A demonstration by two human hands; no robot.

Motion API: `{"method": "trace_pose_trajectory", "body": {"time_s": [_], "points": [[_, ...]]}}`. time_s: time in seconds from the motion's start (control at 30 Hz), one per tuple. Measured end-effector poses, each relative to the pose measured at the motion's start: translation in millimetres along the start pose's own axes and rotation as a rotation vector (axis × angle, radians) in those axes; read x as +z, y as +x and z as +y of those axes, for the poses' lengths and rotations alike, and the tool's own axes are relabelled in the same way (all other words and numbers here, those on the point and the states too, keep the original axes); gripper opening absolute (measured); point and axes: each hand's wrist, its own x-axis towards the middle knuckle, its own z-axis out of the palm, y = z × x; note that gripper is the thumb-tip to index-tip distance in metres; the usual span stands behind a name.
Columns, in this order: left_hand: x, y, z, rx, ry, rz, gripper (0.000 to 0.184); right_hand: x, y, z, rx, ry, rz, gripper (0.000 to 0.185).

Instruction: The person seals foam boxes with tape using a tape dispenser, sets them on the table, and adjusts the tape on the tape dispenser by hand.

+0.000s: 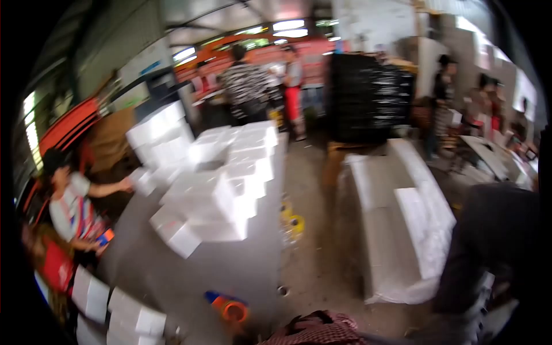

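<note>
Neither my left hand nor my right hand shows in the head view. Nearest to me on the grey table (213, 270) lies an orange and blue tape dispenser (234, 310), blurred by motion. Stacks of white boxes (198, 195) cover the table's middle and far part. One white box (177, 233) sits at an angle at the near corner of the stack. At the bottom edge a reddish checked cloth (322, 330) is partly visible; whose it is I cannot tell.
A person (75, 201) on the left reaches toward a white box. More white boxes (135, 313) stand at the lower left. A plastic-wrapped stack (397, 224) is to the right, with black stacked goods (368, 98) behind. A dark-clothed figure (489, 236) blocks the right edge.
</note>
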Motion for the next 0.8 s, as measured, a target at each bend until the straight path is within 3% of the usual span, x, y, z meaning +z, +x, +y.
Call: {"method": "trace_pose_trajectory", "body": {"time_s": [0.07, 0.13, 0.2, 0.23, 0.27, 0.3, 0.33, 0.43, 0.5, 0.53, 0.57, 0.63, 0.67, 0.8], "points": [[20.5, -10.6, 37.3, -0.040, -0.064, -0.115, 0.042, 13.3, -21.5, -11.2, 0.180, 0.108, 0.143, 0.026], [40.0, -14.9, 78.0, -0.073, -0.147, -0.248, 0.043, 47.4, -55.3, -34.7, 0.456, 0.457, 0.127, 0.024], [54.6, -21.1, 104.1, -0.088, -0.216, -0.376, 0.043, 91.4, -102.0, -70.7, 0.856, 0.952, -0.215, 0.022], [60.2, -22.2, 113.4, -0.088, -0.241, -0.423, 0.044, 111.4, -134.4, -92.6, 1.111, 1.134, -0.527, 0.028], [65.4, -23.6, 120.7, -0.089, -0.265, -0.471, 0.044, 120.3, -168.9, -129.6, 1.339, 1.293, -0.668, 0.041], [68.9, -24.3, 126.4, -0.091, -0.288, -0.519, 0.044, 121.2, -206.7, -162.6, 1.431, 1.384, -0.925, 0.045], [74.0, -24.9, 132.4, -0.090, -0.316, -0.562, 0.045, 119.8, -270.7, -205.6, 1.446, 1.346, -1.012, 0.052], [86.7, -25.1, 145.2, -0.129, -0.418, -0.662, 0.046, 94.5, -271.1, -264.9, 1.754, 1.682, -0.962, 0.068], [101.2, -26.7, 155.1, -0.208, -0.475, -0.695, 0.047, 89.7, -257.3, -274.3, 1.680, 1.518, -0.878, 0.068], [109.2, -38.5, 174.9, -0.324, -0.404, -0.563, 0.041, 88.1, -252.4, -274.9, 1.581, 1.354, -0.818, 0.067], [112.0, -36.2, 165.5, -0.335, -0.384, -0.584, 0.041, 89.3, -252.1, -273.4, 1.606, 1.335, -0.796, 0.067], [120.9, -29.2, 139.4, 0.089, -0.388, -0.734, 0.038, 94.3, -252.0, -264.2, 1.654, 1.432, -0.917, 0.072], [123.6, -33.5, 143.1, 0.179, -0.384, -0.751, 0.038, 93.6, -237.6, -257.9, 1.809, 1.432, -0.939, 0.074], [119.6, -30.5, 176.6, 0.238, -0.445, -0.663, 0.038, 99.9, -265.4, -257.9, 1.700, 1.358, -0.714, 0.073]]}}
